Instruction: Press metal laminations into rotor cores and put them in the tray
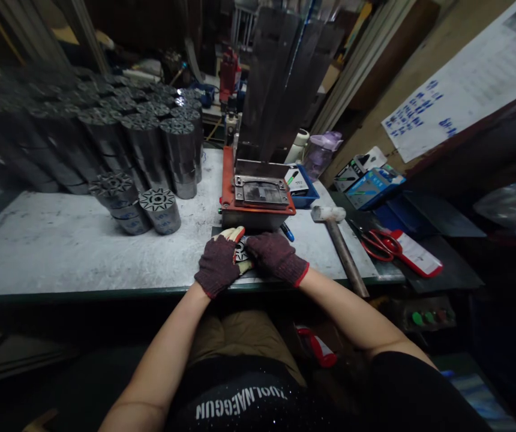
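My left hand (219,261), in a dark knitted glove with pale and red fingertips, curls around the left side of a slotted metal core (241,251). Only part of the core's star-patterned top shows between my hands. My right hand (273,255), gloved the same way, is closed at the core's right edge; whatever its fingers grip is hidden. Just beyond both hands stands an orange-framed machine fixture (258,201) with a metal block on top. A blue marker (287,231) lies beside my right hand.
Stacked metal cores (179,150) fill the bench's left side, with shorter ones (161,211) in front. At right lie a mallet (341,246), red-handled scissors (377,245) and a red tag holder (417,255). Behind are a blue tray (312,195), bottles (323,153) and marker boxes (372,183).
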`<state>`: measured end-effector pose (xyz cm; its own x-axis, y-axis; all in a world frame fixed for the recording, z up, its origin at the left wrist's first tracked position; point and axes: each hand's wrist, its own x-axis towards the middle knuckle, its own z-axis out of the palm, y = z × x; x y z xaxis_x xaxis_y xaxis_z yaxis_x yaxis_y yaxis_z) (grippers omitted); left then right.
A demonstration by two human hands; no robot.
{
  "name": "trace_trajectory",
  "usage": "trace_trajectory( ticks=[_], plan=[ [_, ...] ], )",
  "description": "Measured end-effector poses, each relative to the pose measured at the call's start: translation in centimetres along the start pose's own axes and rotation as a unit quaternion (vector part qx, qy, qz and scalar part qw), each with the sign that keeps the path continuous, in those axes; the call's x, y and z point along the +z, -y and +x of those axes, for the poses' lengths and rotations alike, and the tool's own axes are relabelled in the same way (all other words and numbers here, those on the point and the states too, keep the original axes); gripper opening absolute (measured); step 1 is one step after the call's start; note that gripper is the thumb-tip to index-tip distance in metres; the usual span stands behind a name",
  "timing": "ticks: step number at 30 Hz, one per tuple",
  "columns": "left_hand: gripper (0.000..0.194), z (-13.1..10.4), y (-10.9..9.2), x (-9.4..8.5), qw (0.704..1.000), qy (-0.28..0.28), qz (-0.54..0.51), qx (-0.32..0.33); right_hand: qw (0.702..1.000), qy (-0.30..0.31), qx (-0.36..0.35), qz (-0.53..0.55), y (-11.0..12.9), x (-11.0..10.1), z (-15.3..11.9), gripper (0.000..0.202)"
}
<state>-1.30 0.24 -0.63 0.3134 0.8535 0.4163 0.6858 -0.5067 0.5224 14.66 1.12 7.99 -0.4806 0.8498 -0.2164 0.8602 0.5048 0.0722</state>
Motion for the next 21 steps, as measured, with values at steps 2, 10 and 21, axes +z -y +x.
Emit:
trace_trajectory(
  ticks=[2,10,21],
  plan=[
    [0.075,0.0,-0.1,-0.2,1.0,0.004,0.0,-0.005,1.0,0.012,0.014,-0.009,0.2,-0.1,-0.2,0.035],
    [0.083,0.2,-0.4,-0.7,0.998,-0.003,0.034,-0.056,0.989,-0.115,0.097,0.013,-1.1,-0.9,1.2,0.046],
    [0.076,0.1,-0.2,-0.1,1.0,0.011,0.021,-0.019,0.974,-0.208,0.085,-0.037,-3.4,-4.7,2.7,0.034]
  ],
)
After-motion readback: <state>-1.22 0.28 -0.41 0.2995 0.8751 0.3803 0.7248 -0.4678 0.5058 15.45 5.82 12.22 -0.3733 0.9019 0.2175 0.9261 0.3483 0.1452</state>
